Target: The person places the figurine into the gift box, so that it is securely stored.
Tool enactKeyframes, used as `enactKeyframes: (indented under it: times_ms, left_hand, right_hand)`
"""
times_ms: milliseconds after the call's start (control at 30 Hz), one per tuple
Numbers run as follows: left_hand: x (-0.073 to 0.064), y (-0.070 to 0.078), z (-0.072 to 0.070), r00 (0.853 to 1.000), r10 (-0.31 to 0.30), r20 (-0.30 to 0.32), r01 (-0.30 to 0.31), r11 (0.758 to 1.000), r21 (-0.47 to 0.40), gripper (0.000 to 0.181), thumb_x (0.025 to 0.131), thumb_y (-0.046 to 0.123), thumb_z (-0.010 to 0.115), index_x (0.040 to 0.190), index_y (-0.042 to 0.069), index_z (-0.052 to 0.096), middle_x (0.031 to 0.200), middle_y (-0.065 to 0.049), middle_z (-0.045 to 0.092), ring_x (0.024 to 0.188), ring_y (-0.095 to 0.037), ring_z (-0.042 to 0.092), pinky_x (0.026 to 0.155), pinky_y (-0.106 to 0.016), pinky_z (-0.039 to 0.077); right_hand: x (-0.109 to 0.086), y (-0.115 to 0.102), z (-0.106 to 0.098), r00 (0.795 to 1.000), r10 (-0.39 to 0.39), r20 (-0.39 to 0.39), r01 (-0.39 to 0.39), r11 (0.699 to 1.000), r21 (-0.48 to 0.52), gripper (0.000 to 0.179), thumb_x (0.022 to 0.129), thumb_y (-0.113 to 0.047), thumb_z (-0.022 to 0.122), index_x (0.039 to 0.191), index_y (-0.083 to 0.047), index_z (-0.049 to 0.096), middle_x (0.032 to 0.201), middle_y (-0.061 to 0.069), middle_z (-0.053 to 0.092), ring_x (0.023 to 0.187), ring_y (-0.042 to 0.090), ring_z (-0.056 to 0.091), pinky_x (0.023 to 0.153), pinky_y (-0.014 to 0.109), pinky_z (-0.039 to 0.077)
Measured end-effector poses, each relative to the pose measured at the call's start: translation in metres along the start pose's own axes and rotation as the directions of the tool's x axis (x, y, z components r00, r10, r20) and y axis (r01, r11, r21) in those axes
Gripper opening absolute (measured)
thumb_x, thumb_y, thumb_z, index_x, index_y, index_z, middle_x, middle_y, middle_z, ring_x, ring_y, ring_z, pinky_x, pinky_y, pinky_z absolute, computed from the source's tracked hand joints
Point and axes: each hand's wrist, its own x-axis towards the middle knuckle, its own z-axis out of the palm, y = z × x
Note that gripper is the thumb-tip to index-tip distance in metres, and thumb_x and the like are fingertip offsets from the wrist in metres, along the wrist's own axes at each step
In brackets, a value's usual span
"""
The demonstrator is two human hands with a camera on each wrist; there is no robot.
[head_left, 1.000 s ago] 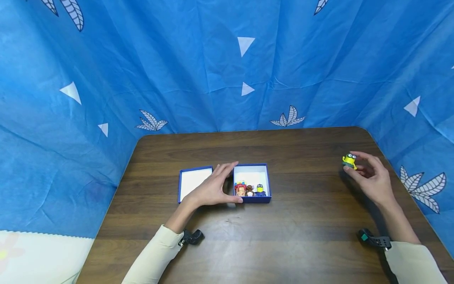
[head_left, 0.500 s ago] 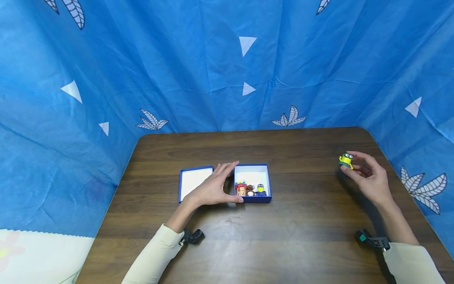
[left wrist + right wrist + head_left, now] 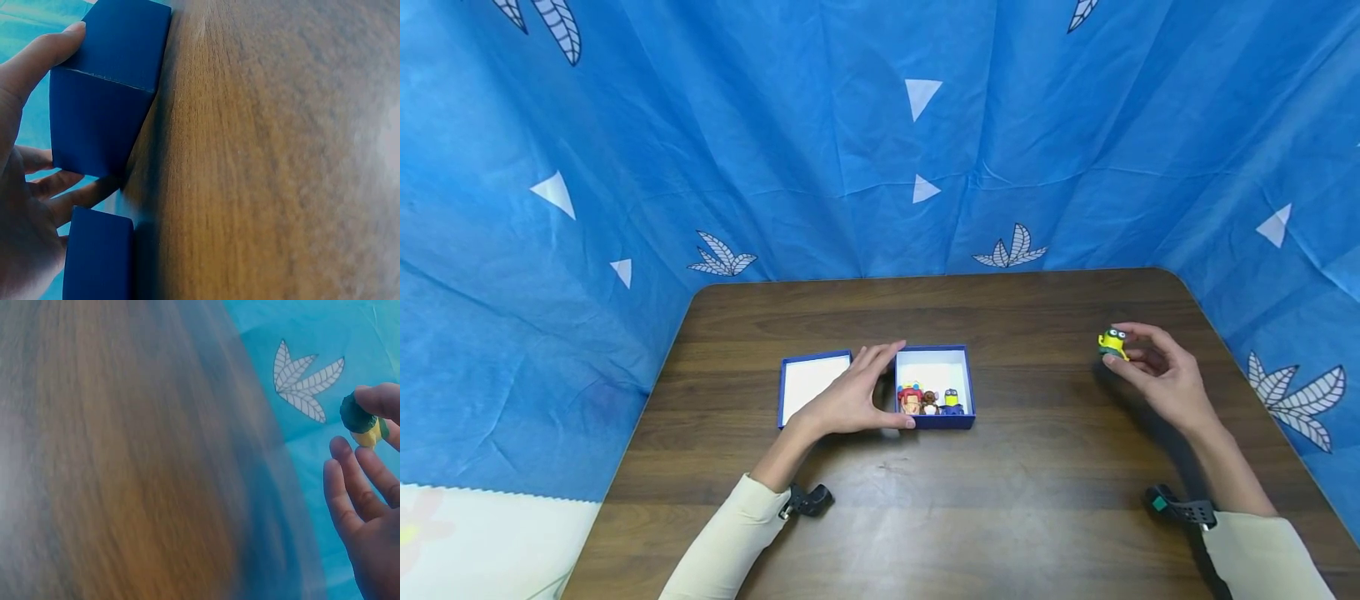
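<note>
My left hand (image 3: 848, 403) holds a blue box (image 3: 943, 422) with a white inside, its thumb on the front wall and its fingers around the back corner. The left wrist view shows that thumb pressed on the blue box (image 3: 119, 44). Inside, along the front wall, stand a red-topped figurine (image 3: 911, 400), a small brown figurine (image 3: 929, 403) and a yellow-and-blue minion figurine (image 3: 952, 403). Over the table's right part, my right hand (image 3: 1165, 379) pinches a yellow minion figurine (image 3: 1112, 342) with a green lower part. Its round green underside (image 3: 356, 414) faces the right wrist camera.
A blue-rimmed box lid (image 3: 808, 387) lies with its white inside up, left of the box and partly behind the left hand. The brown wooden table (image 3: 1030, 492) reaches back to a blue patterned curtain (image 3: 820, 125), which also hangs at both sides.
My right hand has moved left with the yellow minion figurine, a short way toward the box. The left hand and the box have stayed in place.
</note>
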Motion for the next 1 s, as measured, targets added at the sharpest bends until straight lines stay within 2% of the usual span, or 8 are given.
enactKeyframes:
  times_ms: [133, 400, 633, 733, 900, 1000]
  left_hand:
    - [0.0, 0.0, 0.0, 1.0, 0.0, 0.0, 0.0, 1.0, -0.003, 0.124, 0.078, 0.071, 0.086, 0.174, 0.034, 0.017, 0.173, -0.002, 0.034, 0.169, -0.042, 0.018, 0.126, -0.072, 0.033]
    - [0.0, -0.001, 0.001, 1.0, 0.004, -0.008, -0.004, 1.0, 0.005, 0.124, 0.078, 0.072, 0.086, 0.174, 0.034, 0.017, 0.172, 0.0, 0.035, 0.165, -0.033, 0.031, 0.123, -0.067, 0.041]
    - [0.0, -0.001, 0.002, 1.0, 0.003, -0.011, -0.003, 1.0, 0.003, 0.123, 0.078, 0.071, 0.086, 0.174, 0.033, 0.018, 0.172, -0.001, 0.036, 0.164, -0.033, 0.032, 0.123, -0.067, 0.041]
    - [0.0, 0.0, 0.001, 1.0, 0.008, -0.013, -0.008, 1.0, 0.002, 0.124, 0.078, 0.071, 0.087, 0.174, 0.033, 0.018, 0.172, 0.0, 0.035, 0.161, -0.031, 0.037, 0.123, -0.066, 0.042]
    - [-0.001, 0.001, 0.001, 1.0, 0.011, -0.012, -0.011, 1.0, 0.003, 0.124, 0.078, 0.073, 0.086, 0.173, 0.039, 0.014, 0.173, 0.003, 0.033, 0.155, -0.026, 0.043, 0.121, -0.063, 0.045]
    - [-0.001, 0.001, 0.001, 1.0, 0.013, -0.013, -0.013, 1.0, 0.001, 0.124, 0.078, 0.073, 0.086, 0.173, 0.039, 0.015, 0.173, 0.003, 0.033, 0.154, -0.025, 0.044, 0.121, -0.062, 0.045]
  right_hand:
    - [0.0, -0.004, 0.004, 1.0, 0.009, 0.014, -0.009, 1.0, 0.002, 0.053, 0.098, -0.002, 0.077, 0.147, -0.005, 0.06, 0.128, -0.019, 0.062, 0.1, -0.006, 0.065, 0.079, 0.005, 0.054]
    - [0.0, -0.017, 0.012, 1.0, -0.017, 0.01, 0.016, 0.998, 0.054, 0.051, 0.096, 0.002, 0.077, 0.145, -0.001, 0.06, 0.129, -0.018, 0.065, 0.099, -0.004, 0.067, 0.081, 0.005, 0.055]
    - [-0.001, -0.021, 0.018, 0.998, -0.046, 0.035, 0.045, 0.998, 0.041, 0.05, 0.096, 0.002, 0.077, 0.143, -0.003, 0.062, 0.127, -0.016, 0.063, 0.099, -0.001, 0.065, 0.081, 0.005, 0.055]
    - [-0.002, -0.021, 0.02, 0.997, -0.051, 0.052, 0.05, 0.998, 0.03, 0.05, 0.095, 0.002, 0.078, 0.143, -0.003, 0.063, 0.125, -0.013, 0.061, 0.099, -0.001, 0.065, 0.081, 0.005, 0.054]
    - [-0.004, -0.022, 0.024, 0.996, -0.058, 0.074, 0.057, 0.998, 0.017, 0.049, 0.095, 0.002, 0.079, 0.141, -0.004, 0.064, 0.12, -0.009, 0.061, 0.096, 0.0, 0.064, 0.08, 0.006, 0.054]
    - [-0.004, -0.024, 0.026, 0.995, -0.059, 0.084, 0.057, 0.998, 0.02, 0.049, 0.095, 0.002, 0.079, 0.141, -0.004, 0.064, 0.119, -0.008, 0.062, 0.095, 0.001, 0.064, 0.081, 0.007, 0.055]
